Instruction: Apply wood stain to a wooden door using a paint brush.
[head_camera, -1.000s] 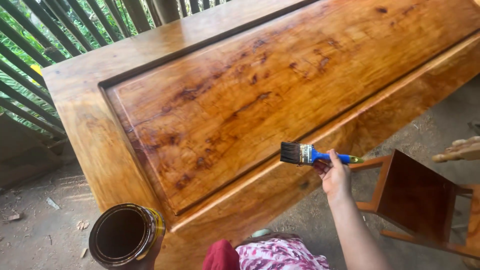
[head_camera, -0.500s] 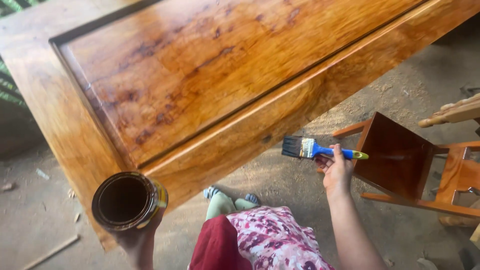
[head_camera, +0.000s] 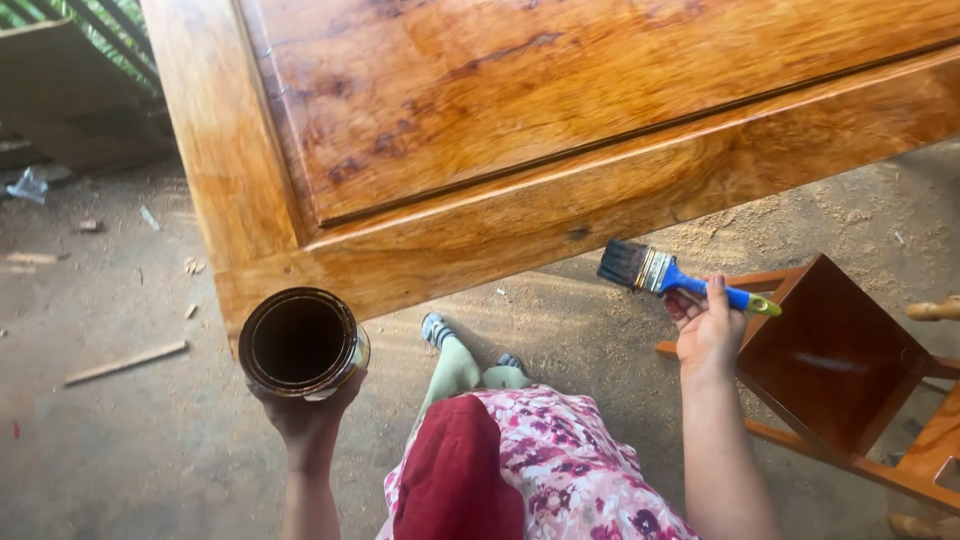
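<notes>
1. The biggest thing in my view is a large wooden panel (head_camera: 560, 130), lying flat and filling the top of the picture, with a raised frame around a sunken centre. Its whole visible top face is amber and glossy, so I judge the top coat largely laid on. The edge face nearest me looks coloured too, though less shiny. I cannot see the far end or the underside, so I cannot say what is left there.

2. To my right, low down, stands a small wooden stool or chair (head_camera: 835, 360). Its seat is dark reddish brown and shiny; its legs are a lighter orange. It stands apart from the panel, just beside my right hand.

3. The dirt floor (head_camera: 120, 440) is strewn with sawdust and wood scraps.

4. My left hand (head_camera: 305, 415) cups a round metal can (head_camera: 300, 342) from below, fingers wrapped up around its base. The can is upright, open, with no lid, held just below the panel's near corner. Its inner wall is stained dark brown. The inside is in shadow, so I cannot tell how much liquid it holds.

5. My right hand (head_camera: 708, 335) is closed around the blue handle of a flat paintbrush (head_camera: 680, 282), thumb pressed on top. The dark bristles point left, towards the panel's near edge, but hang in the air clear of it.
</notes>
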